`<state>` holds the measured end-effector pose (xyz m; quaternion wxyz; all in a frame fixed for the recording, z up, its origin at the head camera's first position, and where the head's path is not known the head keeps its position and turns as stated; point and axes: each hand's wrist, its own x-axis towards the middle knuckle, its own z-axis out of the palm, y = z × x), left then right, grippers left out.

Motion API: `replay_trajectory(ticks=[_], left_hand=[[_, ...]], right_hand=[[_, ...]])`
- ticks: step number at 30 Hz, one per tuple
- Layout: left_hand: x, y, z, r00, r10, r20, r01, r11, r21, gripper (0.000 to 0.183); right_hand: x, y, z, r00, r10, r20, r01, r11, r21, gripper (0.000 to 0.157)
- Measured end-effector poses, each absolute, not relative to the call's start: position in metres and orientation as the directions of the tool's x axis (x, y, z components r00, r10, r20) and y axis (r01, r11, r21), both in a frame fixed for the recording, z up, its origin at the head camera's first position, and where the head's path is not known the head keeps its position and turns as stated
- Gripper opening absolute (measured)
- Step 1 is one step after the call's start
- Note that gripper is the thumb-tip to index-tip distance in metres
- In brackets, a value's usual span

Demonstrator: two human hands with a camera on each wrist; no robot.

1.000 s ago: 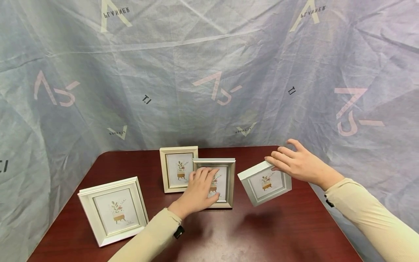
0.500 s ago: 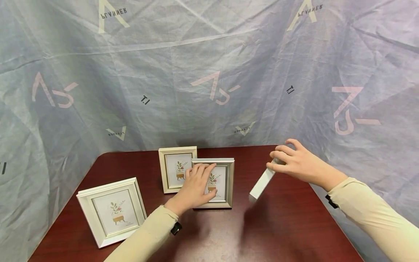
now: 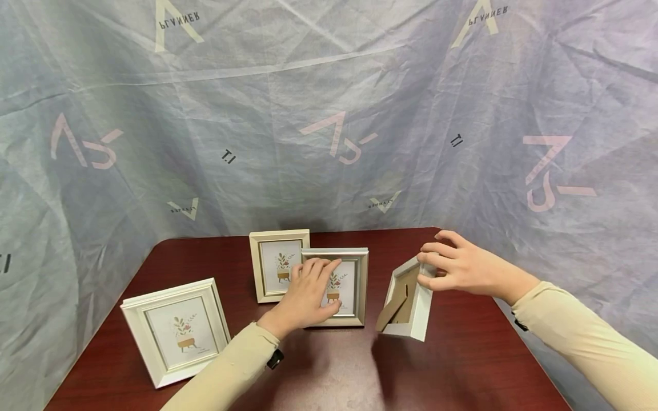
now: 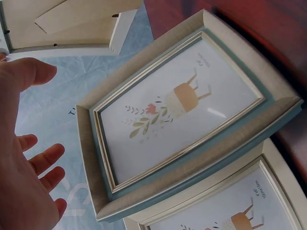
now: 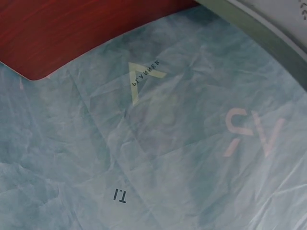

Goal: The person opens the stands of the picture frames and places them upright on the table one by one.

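My right hand (image 3: 460,264) pinches a white picture frame (image 3: 421,311) by its upper edge. The frame hangs tilted over the table, its brown backing and slanted stand leg facing the head camera. In the right wrist view only a strip of that frame (image 5: 259,33) shows at the top right. My left hand (image 3: 303,299) hovers in front of a silver picture frame (image 3: 361,291), covering part of its plant print. The left wrist view shows the fingers (image 4: 45,160) spread apart, beside the silver frame and holding nothing.
A cream frame (image 3: 255,268) stands behind the silver one, partly overlapped by it. Another white frame (image 3: 144,331) stands at the left, near my left sleeve. The dark red table (image 3: 329,371) ends at a grey printed cloth (image 3: 277,131) hanging behind it.
My right hand has turned the white frame round, from its picture side past its narrow edge to its back. The left hand stays nearly still before the silver frame.
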<state>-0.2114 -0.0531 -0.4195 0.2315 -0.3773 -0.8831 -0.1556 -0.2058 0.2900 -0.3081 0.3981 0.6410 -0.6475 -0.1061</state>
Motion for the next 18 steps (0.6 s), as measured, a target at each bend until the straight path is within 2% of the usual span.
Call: replay_trajectory(ticks=[6, 18], left_hand=[[-0.210, -0.052, -0.426, -0.586, 0.622, 0.518, 0.757, 0.649, 0.076, 0.082], [-0.206, -0.051, -0.432, -0.613, 0.645, 0.455, 0.747, 0.662, 0.068, 0.080]], right_hand=[[-0.201, 0.285, -0.307, 0.207, -0.919, 0.335, -0.708, 0.095, 0.700, 0.035], [-0.201, 0.283, -0.310, 0.230, -0.922, 0.313, -0.692, 0.071, 0.719, 0.035]])
